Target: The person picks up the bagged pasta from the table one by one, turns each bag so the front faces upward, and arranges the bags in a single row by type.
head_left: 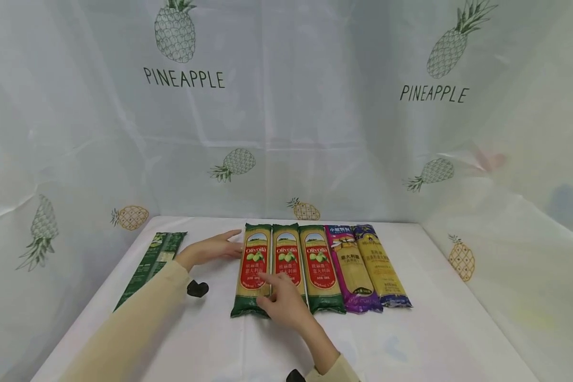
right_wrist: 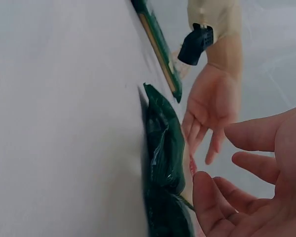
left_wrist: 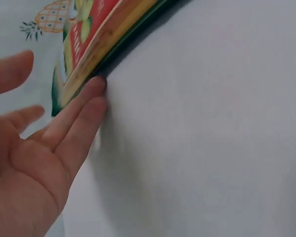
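Three green-ended spaghetti packets with red Olivoilà labels lie side by side: a left one, a middle one and a right one. My left hand reaches to the left packet's outer edge, its extended fingertips touching that edge in the left wrist view. Above the near half of the left and middle packets is my right hand, fingers loosely spread and partly covering their labels. Nothing is gripped by it; whether its fingertips touch the wrapping I cannot tell.
Right of these lie a purple pasta packet and a yellow pasta packet with blue ends, both slightly slanted. Another green packet lies at the table's left, partly behind the left sleeve. A pineapple-print sheet hangs behind the white table.
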Tool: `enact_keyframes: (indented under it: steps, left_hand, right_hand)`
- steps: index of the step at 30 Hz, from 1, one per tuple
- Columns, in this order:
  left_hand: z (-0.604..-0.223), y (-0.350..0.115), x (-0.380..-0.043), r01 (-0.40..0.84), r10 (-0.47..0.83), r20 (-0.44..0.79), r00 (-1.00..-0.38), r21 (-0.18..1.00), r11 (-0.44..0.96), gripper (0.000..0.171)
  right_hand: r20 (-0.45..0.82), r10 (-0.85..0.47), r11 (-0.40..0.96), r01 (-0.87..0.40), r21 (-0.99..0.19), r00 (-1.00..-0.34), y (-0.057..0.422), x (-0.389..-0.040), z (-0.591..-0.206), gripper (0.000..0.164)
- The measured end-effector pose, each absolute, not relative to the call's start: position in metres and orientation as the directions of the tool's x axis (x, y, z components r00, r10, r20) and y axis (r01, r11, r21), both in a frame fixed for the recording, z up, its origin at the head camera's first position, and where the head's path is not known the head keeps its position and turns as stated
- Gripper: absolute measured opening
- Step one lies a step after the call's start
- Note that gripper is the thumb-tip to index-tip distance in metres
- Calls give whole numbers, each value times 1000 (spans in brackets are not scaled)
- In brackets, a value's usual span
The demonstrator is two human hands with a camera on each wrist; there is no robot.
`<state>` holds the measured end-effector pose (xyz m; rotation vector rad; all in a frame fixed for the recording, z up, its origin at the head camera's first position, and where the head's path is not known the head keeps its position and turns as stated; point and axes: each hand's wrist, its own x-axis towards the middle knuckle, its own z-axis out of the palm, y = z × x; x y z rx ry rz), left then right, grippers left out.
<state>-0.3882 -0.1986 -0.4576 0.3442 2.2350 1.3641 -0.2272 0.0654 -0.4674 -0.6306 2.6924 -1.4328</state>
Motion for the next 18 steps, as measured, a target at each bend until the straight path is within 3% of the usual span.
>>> enact_keyframes:
  steps: [8, 18]
  left_hand:
    - [-429, -249, -378, 58, 479, -272, -835, 822, 567, 74]
    - [-400, -336, -369, 213, 474, -134, -870, 766, 607, 70]
  right_hand:
    - [134, -382, 423, -302, -854, -914, 52, -221, -468, 56]
    - [87, -407, 207, -184, -961, -909, 12, -215, -476, 64]
